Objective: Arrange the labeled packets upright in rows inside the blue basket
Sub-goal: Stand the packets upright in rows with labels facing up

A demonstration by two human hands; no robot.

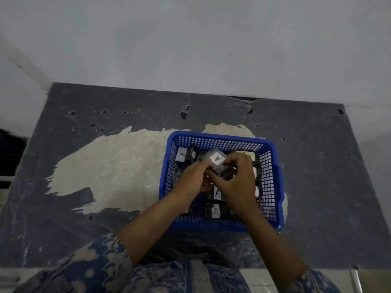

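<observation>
A blue plastic basket (273,182) with mesh walls sits on the dark table, right of centre. Inside it stand several dark packets with white labels marked "A", one at the far left corner (182,154), two near the front (216,210). Over the basket's middle, my left hand (191,180) and my right hand (237,182) together hold one packet (216,160), tilted with its "A" label facing up. Both hands' fingers curl round it. The hands hide the packets below them.
The dark table top (84,229) has a large worn pale patch (110,166) left of the basket and small holes along the back. A grey wall (190,49) rises behind the table. My patterned sleeves show at the bottom edge.
</observation>
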